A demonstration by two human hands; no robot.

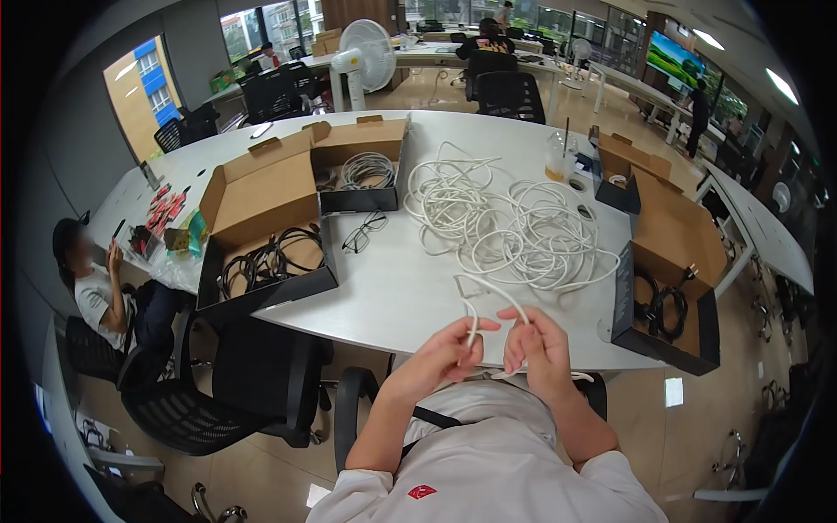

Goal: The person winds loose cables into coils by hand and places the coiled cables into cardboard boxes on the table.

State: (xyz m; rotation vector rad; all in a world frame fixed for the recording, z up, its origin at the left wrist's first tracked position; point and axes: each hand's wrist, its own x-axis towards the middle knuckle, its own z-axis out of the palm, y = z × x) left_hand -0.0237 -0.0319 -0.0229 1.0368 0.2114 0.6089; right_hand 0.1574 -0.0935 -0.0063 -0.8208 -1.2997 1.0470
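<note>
Both hands are at the table's near edge, each closed on a white cable (493,282) that arcs up between them. My left hand (447,350) pinches one part of it, and my right hand (535,345) grips another a short way to the right. More white cable hangs below the hands, near my lap. Beyond them, a large tangle of white cable (453,205) lies on the white table (375,292), with a second heap of loops (545,235) touching it on the right.
Open boxes with black cables stand at left (270,296) and right (671,349); a box with grey cable (357,200) is behind. Glasses (364,232), a plastic cup (555,161) and a fan (367,57) are in view. A person (109,301) sits at left.
</note>
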